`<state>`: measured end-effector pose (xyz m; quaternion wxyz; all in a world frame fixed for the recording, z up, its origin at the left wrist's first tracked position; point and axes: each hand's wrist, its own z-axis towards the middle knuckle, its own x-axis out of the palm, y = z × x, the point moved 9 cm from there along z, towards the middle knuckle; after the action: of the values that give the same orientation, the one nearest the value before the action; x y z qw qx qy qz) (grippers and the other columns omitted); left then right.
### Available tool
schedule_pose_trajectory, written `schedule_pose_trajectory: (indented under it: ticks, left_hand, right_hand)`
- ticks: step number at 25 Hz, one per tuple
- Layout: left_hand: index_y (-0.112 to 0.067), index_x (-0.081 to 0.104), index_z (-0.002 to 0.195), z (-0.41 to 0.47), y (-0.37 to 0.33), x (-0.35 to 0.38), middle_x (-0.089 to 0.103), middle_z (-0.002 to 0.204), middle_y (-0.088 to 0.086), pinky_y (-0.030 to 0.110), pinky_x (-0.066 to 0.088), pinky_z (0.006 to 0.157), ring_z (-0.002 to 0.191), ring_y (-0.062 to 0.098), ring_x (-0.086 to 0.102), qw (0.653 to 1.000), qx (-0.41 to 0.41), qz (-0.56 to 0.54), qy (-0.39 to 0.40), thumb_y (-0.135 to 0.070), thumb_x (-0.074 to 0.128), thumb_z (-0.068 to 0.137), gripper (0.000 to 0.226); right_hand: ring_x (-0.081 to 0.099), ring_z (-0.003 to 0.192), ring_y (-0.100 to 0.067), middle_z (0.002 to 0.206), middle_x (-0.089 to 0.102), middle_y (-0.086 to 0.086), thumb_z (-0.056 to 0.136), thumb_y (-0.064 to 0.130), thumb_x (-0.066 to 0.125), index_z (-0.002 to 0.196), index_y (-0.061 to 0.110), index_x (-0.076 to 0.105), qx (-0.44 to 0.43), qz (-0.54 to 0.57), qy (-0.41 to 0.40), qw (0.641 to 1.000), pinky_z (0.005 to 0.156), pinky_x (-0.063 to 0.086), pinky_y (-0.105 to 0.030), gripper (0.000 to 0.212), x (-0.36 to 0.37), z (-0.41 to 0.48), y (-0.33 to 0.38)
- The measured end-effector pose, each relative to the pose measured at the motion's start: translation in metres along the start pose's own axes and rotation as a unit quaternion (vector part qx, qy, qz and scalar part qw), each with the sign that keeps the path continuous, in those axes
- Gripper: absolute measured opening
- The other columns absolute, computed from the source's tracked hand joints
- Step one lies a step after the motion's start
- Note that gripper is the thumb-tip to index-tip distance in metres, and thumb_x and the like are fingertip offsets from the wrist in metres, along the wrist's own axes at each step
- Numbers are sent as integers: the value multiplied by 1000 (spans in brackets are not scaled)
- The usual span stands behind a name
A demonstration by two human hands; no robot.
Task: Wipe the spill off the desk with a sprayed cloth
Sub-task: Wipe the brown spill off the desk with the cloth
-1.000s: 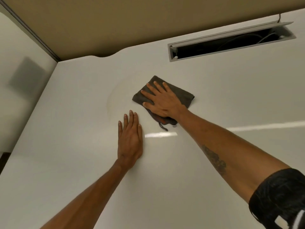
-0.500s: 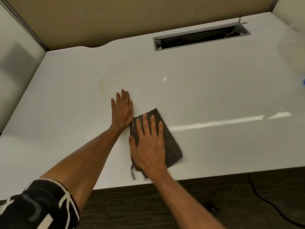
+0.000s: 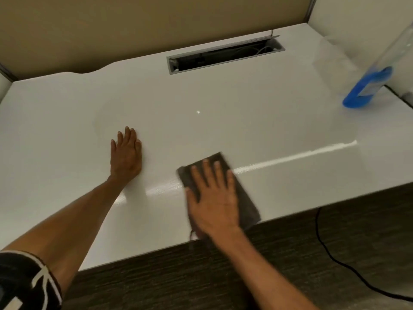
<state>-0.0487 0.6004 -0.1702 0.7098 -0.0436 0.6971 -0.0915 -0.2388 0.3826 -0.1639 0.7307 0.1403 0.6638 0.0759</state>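
Note:
A dark grey cloth (image 3: pixel 244 199) lies flat on the white desk (image 3: pixel 245 121) near its front edge. My right hand (image 3: pixel 214 198) presses down on the cloth with fingers spread, palm covering most of it. My left hand (image 3: pixel 126 154) rests flat on the bare desk, left of the cloth, fingers together. A faint curved wet mark (image 3: pixel 100 121) shows on the surface just beyond my left hand. A clear spray bottle with blue liquid (image 3: pixel 368 86) stands at the desk's far right.
An open cable slot (image 3: pixel 225 55) is cut into the back of the desk. Beige partition panels close the back and sides. A black cable (image 3: pixel 335 260) runs over the dark carpet below the front edge.
My right hand has slid the cloth from the middle of the desk toward the front edge, then to the right, away from my left hand. The left hand stays planted.

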Motion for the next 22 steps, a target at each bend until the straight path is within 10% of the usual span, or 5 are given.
schedule_pose_trajectory:
  ticks: [9,13,18,22]
  left_hand:
    - [-6,19,155,3,-1,3,15,164,12,50,7,123,152,34,8,1000,-1,3,-16,-25,18,106,52]
    - [-5,21,154,6,0,4,17,164,13,52,8,122,151,36,10,1000,-11,1,-20,-23,19,106,52]
    - [-5,20,155,6,0,3,16,164,13,51,6,123,152,35,9,1000,-11,-7,-17,-24,19,106,52]
    - [-9,14,157,5,3,5,10,165,9,46,0,124,153,31,4,1000,-1,-21,-3,-29,16,107,53]
  right_hand:
    - [9,151,-33,164,15,-9,94,63,8,156,28,11,245,-81,-37,965,120,9,-60,71,-87,33,-285]
    - [13,150,-35,163,17,-11,98,56,11,156,23,16,231,-84,-52,968,119,14,-58,66,-68,29,-189]
    - [1,152,-35,164,9,-13,100,52,19,155,23,17,-16,-5,17,1000,119,3,-59,62,21,3,59]
    - [-10,152,-29,165,8,-6,99,52,24,154,25,19,-128,12,59,990,121,-9,-54,61,37,-13,106]
